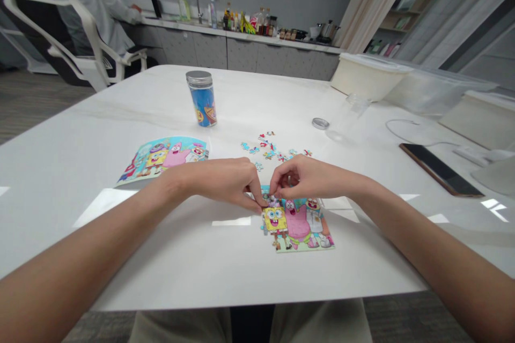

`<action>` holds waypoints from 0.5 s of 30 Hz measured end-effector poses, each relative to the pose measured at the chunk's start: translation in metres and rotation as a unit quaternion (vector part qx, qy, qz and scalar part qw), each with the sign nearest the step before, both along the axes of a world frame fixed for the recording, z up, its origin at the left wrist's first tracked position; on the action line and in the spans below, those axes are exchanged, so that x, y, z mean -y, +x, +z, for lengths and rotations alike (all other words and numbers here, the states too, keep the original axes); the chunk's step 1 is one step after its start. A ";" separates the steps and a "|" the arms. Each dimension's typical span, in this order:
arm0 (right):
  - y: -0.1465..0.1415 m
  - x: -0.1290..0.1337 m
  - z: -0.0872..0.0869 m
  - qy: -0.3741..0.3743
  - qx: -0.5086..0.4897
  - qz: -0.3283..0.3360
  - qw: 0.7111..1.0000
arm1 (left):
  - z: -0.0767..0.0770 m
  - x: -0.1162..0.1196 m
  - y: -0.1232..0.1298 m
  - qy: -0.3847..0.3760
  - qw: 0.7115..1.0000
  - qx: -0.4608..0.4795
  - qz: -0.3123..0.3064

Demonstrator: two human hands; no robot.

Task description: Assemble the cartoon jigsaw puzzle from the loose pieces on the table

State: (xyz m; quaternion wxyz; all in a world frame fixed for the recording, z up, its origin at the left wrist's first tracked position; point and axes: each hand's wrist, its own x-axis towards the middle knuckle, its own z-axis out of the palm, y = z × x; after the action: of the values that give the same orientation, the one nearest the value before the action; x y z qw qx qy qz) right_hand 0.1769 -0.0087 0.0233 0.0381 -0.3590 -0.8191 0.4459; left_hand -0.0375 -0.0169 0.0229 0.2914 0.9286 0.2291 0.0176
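Observation:
A partly joined cartoon jigsaw puzzle [298,225] lies flat near the table's front edge, showing a yellow square figure and a pink star figure. My left hand [235,182] is closed, its thumb and index fingertip together at the puzzle's upper left edge. At the top edge my right hand [311,178] is pinched, with a bit of blue puzzle piece [265,189] by its fingertips; most of that piece is hidden. Just beyond both hands are several loose puzzle pieces [268,154]. To the left lies a printed picture sheet [173,155] with the same figures, partly behind my left forearm.
A blue-labelled jar [203,99] with a metal lid stands farther back. Right of it are a loose lid [321,124], a clear jar [348,115], a phone [440,169], a cable and white storage boxes [368,76]. A person sits on an office chair [90,27] near the kitchen counter.

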 end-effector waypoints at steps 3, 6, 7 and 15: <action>-0.001 0.001 0.001 0.011 0.017 -0.004 1.000 | -0.001 0.000 0.000 -0.001 1.000 0.005 0.003; -0.001 0.002 0.001 0.024 0.025 -0.002 0.999 | -0.001 -0.001 0.000 -0.003 1.000 0.007 0.000; -0.001 0.002 0.001 0.029 0.027 0.000 0.999 | -0.001 -0.001 0.000 -0.004 1.000 0.006 0.000; 0.000 0.002 -0.001 0.052 0.025 0.012 0.998 | 0.000 0.000 0.001 0.000 1.000 0.015 -0.003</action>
State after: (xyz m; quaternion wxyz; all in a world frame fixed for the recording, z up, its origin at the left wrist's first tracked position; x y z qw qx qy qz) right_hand 0.1773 -0.0108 0.0222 0.0312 -0.3577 -0.8461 0.3940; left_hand -0.0370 -0.0169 0.0234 0.2952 0.9289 0.2217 0.0304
